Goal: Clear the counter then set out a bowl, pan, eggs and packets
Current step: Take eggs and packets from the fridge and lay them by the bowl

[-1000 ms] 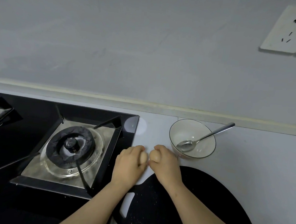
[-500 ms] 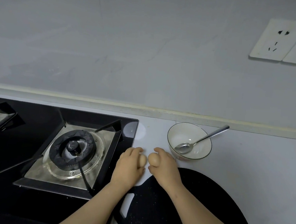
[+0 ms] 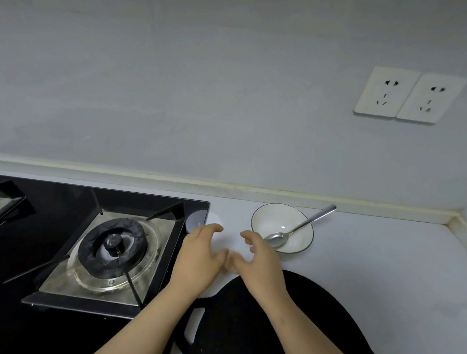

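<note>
Right of the hob, on the white counter (image 3: 372, 269), sits the bowl (image 3: 272, 217): white, thin dark rim, upright, close to the back wall. A metal spoon (image 3: 300, 226) lies in it, scoop down in the bottom and handle leaning out over the far right rim.

Both hands are low over the strip of counter between bowl and hob. The left hand (image 3: 197, 260) is just beside the hob's right edge, fingers loosely curved and spread, gripping nothing that shows. The right hand (image 3: 259, 261) mirrors it, fingers curved and apart, fingertips right up by the bowl's near left side, though I cannot tell whether they touch it. The two thumbs meet in the middle, tip against tip.

Further left, the black glass gas hob (image 3: 59, 206), its round burner (image 3: 112, 247) sitting in a steel tray under black pan supports. At the counter's front edge there is a black speckled shape (image 3: 243, 329) under the forearms; what it is I cannot tell. Up on the grey wall, two white sockets (image 3: 408, 95) side by side.
</note>
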`<move>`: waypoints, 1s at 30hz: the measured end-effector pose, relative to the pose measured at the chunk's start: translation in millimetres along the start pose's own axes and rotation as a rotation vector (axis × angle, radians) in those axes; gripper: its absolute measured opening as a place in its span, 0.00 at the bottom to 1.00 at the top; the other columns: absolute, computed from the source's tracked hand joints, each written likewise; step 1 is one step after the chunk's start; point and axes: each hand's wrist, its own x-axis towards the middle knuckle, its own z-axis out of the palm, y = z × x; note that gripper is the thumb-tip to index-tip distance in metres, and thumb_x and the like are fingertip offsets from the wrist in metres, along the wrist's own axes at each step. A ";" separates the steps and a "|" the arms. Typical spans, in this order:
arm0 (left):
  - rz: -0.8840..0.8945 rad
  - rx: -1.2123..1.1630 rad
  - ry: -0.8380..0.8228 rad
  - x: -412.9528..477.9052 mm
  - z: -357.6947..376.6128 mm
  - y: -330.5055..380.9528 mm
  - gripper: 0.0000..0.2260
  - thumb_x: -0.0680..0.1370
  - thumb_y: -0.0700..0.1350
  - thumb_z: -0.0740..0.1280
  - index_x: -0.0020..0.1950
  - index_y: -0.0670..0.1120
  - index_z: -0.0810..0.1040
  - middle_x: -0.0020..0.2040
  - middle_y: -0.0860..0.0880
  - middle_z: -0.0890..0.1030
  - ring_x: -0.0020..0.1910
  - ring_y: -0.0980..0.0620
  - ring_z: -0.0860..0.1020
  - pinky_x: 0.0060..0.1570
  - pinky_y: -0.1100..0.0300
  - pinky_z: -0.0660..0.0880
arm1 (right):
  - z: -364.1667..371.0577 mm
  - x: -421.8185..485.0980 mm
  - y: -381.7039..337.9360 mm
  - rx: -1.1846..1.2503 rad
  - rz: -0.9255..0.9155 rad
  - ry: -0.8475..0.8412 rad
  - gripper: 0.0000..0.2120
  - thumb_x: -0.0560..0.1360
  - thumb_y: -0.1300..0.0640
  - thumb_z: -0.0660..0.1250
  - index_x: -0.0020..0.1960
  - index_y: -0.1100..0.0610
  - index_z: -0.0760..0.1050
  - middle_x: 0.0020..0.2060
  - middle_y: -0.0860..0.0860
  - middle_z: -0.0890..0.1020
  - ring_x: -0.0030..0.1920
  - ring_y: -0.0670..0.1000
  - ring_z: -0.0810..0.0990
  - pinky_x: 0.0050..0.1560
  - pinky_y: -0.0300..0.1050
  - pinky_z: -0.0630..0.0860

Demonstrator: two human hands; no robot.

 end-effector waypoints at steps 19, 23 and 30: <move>0.754 -0.844 -0.639 -123.1 -11.0 294.0 0.08 0.76 0.43 0.66 0.44 0.57 0.76 0.43 0.61 0.79 0.37 0.69 0.75 0.38 0.80 0.69 | -231.9 -241.4 -69.6 0.050 0.038 1.157 0.08 0.75 0.58 0.65 0.46 0.45 0.75 0.40 0.41 0.80 0.38 0.37 0.76 0.37 0.22 0.70; 0.904 -0.973 -0.851 -211.6 -14.0 348.6 0.08 0.76 0.42 0.67 0.43 0.56 0.76 0.41 0.60 0.79 0.36 0.67 0.76 0.40 0.79 0.70 | -259.0 -344.1 -85.4 -0.146 0.074 1.405 0.12 0.74 0.60 0.67 0.42 0.43 0.74 0.38 0.39 0.80 0.38 0.34 0.77 0.41 0.22 0.71; 1.046 -1.200 -1.216 -354.2 -38.8 403.4 0.09 0.75 0.41 0.67 0.41 0.56 0.78 0.39 0.59 0.82 0.41 0.59 0.81 0.45 0.64 0.77 | -275.5 -497.4 -131.4 -0.480 0.112 1.660 0.11 0.72 0.60 0.69 0.41 0.43 0.75 0.35 0.39 0.81 0.38 0.37 0.79 0.39 0.27 0.73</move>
